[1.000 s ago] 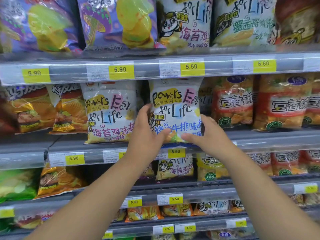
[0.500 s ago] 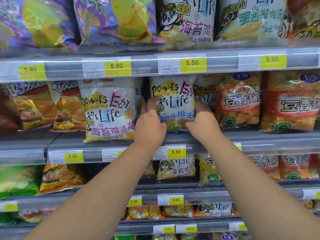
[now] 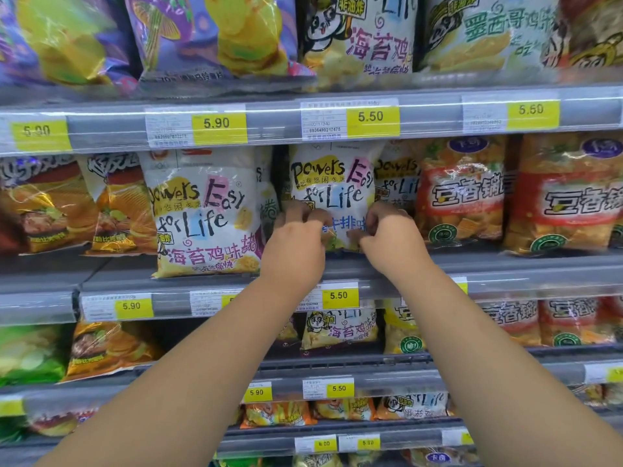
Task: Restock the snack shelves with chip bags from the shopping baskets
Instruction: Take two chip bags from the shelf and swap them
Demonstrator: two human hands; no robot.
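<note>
Now left hand [image 3: 296, 246] and right hand [image 3: 392, 242] pinch the white chip bag [image 3: 332, 183], pushed deeper onto the shelf [image 3: 488, 264].

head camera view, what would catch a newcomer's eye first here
The left hand and right hand meet in the centre, both pinching the lower part of a white chip bag that stands on the middle shelf. Purple bags fill the top left, and yellow price tags line the shelf edges.

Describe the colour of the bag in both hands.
The chip bag is mostly white, with yellow and pink patches behind black lettering; best in the head view.
</note>
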